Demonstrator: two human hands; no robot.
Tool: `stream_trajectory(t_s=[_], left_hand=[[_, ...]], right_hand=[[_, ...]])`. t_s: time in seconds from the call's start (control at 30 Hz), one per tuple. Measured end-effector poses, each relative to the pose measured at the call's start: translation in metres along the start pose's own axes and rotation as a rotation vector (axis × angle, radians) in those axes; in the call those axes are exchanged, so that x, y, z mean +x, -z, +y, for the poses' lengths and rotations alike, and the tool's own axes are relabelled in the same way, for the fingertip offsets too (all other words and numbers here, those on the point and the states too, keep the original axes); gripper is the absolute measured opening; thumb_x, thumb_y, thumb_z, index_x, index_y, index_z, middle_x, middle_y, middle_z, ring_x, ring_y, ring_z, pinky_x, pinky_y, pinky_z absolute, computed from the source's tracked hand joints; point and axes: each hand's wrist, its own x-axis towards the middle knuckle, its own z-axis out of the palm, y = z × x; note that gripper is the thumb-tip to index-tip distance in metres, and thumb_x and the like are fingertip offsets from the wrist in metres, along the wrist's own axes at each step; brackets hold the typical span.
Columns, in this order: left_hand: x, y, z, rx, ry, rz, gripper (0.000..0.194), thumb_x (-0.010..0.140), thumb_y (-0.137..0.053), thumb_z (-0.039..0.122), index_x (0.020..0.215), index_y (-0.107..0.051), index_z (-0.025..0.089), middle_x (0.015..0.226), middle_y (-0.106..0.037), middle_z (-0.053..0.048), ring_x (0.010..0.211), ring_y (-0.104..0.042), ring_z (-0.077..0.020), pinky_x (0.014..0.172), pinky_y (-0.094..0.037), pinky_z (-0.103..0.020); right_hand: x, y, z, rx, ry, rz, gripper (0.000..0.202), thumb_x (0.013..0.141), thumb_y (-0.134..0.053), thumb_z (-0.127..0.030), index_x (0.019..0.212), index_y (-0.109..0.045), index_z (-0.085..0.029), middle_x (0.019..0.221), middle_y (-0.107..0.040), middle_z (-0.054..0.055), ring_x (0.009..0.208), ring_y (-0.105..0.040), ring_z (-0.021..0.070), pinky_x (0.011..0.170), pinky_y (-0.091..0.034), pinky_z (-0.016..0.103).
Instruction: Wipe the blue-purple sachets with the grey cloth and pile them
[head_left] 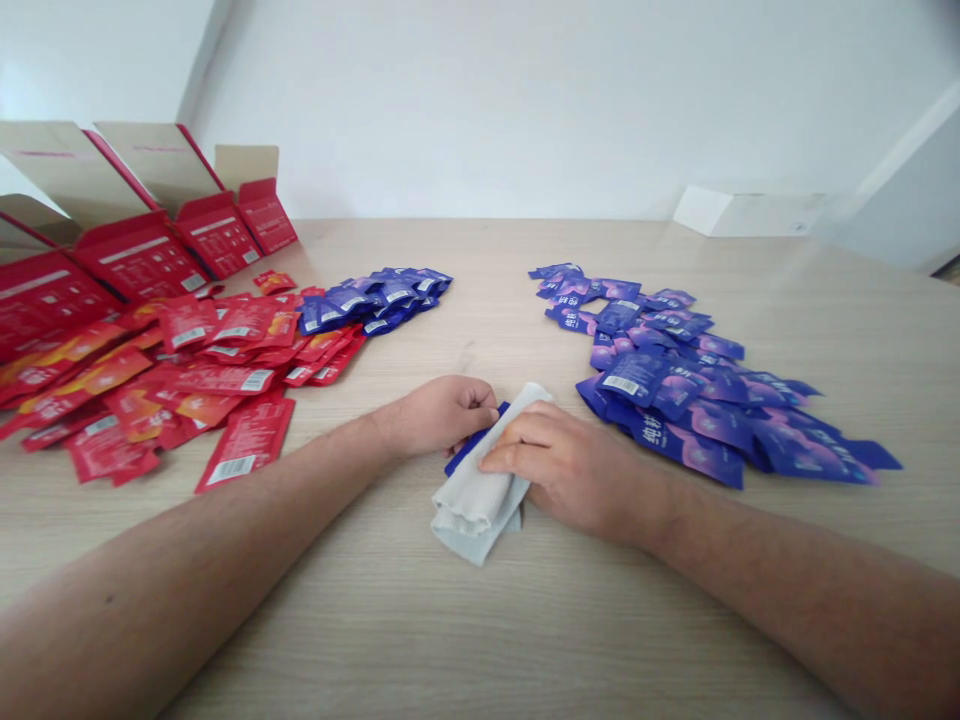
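Near the middle of the table, my right hand (pixel 577 465) grips a folded white cloth (pixel 480 490) between thumb and fingers. The cloth lies slanted over a blue packet (pixel 466 452), most of which it hides. My left hand (pixel 442 415) pinches the packet's upper edge, with its fingers curled. To the right lies a spread pile of blue-purple packets (pixel 697 420). A smaller heap of blue packets (pixel 375 300) sits beyond my left hand, beside many red packets (pixel 225 335) on the left.
Open red cardboard boxes (pixel 139 255) stand in a row at the back left, flaps up. A white box (pixel 750 212) rests at the back right against the wall (pixel 487 110). Everything stands on a light wood table (pixel 465 640).
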Motion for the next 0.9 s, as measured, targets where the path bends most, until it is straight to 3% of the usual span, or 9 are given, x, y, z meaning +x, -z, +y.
stream_trajectory(t_s=[0.2, 0.37, 0.57, 0.73, 0.9], left_hand=[[-0.0003, -0.0001, -0.0002, -0.007, 0.003, 0.013, 0.021, 0.087, -0.050, 0.039, 0.083, -0.059, 0.021, 0.055, -0.055, 0.005, 0.044, -0.054, -0.0102, 0.038, -0.039, -0.019], [-0.0001, -0.0010, -0.0004, -0.003, 0.004, 0.008, 0.021, 0.087, -0.050, 0.039, 0.082, -0.059, 0.021, 0.054, -0.056, 0.005, 0.044, -0.054, -0.0106, 0.039, -0.040, -0.019], [-0.0008, -0.0006, 0.0014, 0.011, 0.016, 0.015, 0.022, 0.086, -0.051, 0.041, 0.082, -0.058, 0.020, 0.055, -0.055, 0.005, 0.044, -0.054, -0.0104, 0.039, -0.038, -0.019], [-0.0012, -0.0004, 0.0009, 0.006, -0.004, 0.007, 0.022, 0.087, -0.050, 0.041, 0.082, -0.057, 0.021, 0.055, -0.055, 0.005, 0.045, -0.053, -0.0101, 0.040, -0.039, -0.019], [-0.0015, -0.0003, 0.0029, 0.005, 0.019, 0.011, 0.021, 0.087, -0.050, 0.040, 0.081, -0.057, 0.021, 0.055, -0.054, 0.005, 0.044, -0.054, -0.0104, 0.038, -0.038, -0.019]], right_hand=[[-0.0009, -0.0001, 0.0051, -0.021, -0.091, 0.039, 0.032, 0.085, -0.058, -0.006, 0.112, -0.067, -0.020, 0.105, -0.066, 0.007, 0.102, -0.056, 0.0223, 0.093, -0.047, 0.041], [-0.0010, 0.0008, 0.0007, 0.002, -0.012, -0.008, 0.031, 0.086, -0.057, -0.006, 0.112, -0.067, -0.018, 0.107, -0.066, 0.007, 0.104, -0.056, 0.0214, 0.094, -0.047, 0.037], [-0.0013, -0.0006, 0.0054, -0.025, -0.098, 0.031, 0.031, 0.086, -0.057, -0.006, 0.112, -0.067, -0.020, 0.106, -0.065, 0.007, 0.102, -0.055, 0.0224, 0.093, -0.046, 0.040], [-0.0008, 0.0004, 0.0011, 0.001, -0.010, -0.005, 0.032, 0.086, -0.055, -0.005, 0.113, -0.067, -0.018, 0.107, -0.066, 0.007, 0.103, -0.055, 0.0216, 0.094, -0.046, 0.037], [-0.0010, -0.0008, 0.0037, -0.019, -0.090, 0.029, 0.032, 0.086, -0.058, -0.007, 0.113, -0.066, -0.021, 0.106, -0.065, 0.007, 0.102, -0.055, 0.0224, 0.093, -0.047, 0.040]])
